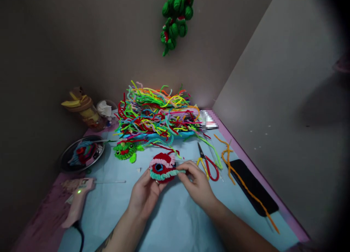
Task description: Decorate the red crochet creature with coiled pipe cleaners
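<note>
A red round piece (pixel 174 179) of fuzzy stems is held up above the blue-covered tabletop (pixel 175 223), near its middle. A ruffled pink band (pixel 161 161) runs over the upper part and a turquoise strip (pixel 163 176) across the lower part, with a dark, blue-edged spot (pixel 159 167) between them. The left hand (pixel 144 192) supports the piece at its left and from below, fingers gripping its edge. The right hand (pixel 198 184) pinches the free right end of the turquoise strip between thumb and fingers.

Just right of that hand lie scissors (pixel 202 157) with red and yellow handles, blades apart. Left of the piece sits a green figure (pixel 124 151) with two eyes. Behind, many-coloured stems (pixel 161 115) heap over a blue tray (pixel 153 136). At the left are a dark bowl (pixel 63 163) and a pink glue gun (pixel 78 201) with a lit green light; at the far right, an orange stem (pixel 247 191) crosses a black phone (pixel 253 175). Green knobbly figures (pixel 175 24) hang on the wall.
</note>
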### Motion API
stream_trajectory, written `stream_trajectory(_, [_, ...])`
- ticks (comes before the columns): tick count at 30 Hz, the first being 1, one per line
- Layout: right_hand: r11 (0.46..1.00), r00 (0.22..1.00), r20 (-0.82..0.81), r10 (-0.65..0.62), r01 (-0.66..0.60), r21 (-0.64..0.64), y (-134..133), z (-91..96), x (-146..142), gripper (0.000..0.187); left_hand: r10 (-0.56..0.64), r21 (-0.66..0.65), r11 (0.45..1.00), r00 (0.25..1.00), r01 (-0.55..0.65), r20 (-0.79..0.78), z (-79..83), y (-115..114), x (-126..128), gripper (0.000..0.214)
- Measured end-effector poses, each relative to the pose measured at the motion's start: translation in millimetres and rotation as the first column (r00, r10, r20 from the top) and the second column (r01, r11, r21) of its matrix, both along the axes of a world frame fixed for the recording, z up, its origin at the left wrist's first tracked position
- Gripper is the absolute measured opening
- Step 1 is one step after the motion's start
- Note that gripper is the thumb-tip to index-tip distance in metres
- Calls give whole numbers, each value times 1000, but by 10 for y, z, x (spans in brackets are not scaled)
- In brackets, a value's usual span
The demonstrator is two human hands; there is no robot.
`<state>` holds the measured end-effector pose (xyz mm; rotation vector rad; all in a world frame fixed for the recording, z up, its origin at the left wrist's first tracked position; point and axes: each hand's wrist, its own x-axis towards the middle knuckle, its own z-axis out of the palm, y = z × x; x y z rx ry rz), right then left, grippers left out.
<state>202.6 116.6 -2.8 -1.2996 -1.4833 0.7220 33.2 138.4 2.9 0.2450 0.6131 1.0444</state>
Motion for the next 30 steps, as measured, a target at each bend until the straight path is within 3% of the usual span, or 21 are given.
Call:
stream_trajectory(5, [999,997,-67,-28,26,-31,15,-38,21,10,-7,-58,998,1000,8,14,3,22,-4,31])
stream_trajectory(8, [1000,999,-53,6,-7,-27,-2,-37,-21,11,-10,-24,1000,1000,9,-18,15,8,17,28])
stream_trajectory(12, [999,998,34,52,-52,0,-52,1,-89,21,47,59,997,995,-41,-92,1,-34,47,24])
stream_trajectory(18, [990,971,216,101,-120,76,-122,38,-131,44,116,44,993,982,-110,-149,-69,-88,76,21])
stream_trajectory(24, [983,981,98,169,-175,59,-108,47,-178,26,63,40,997,989,-59,-131,-43,-117,87,25])
stream_trajectory(30, [995,997,11,79,-79,63,-71,24,-125,14,45,9,999,996,-44,-83,-56,-111,79,20])
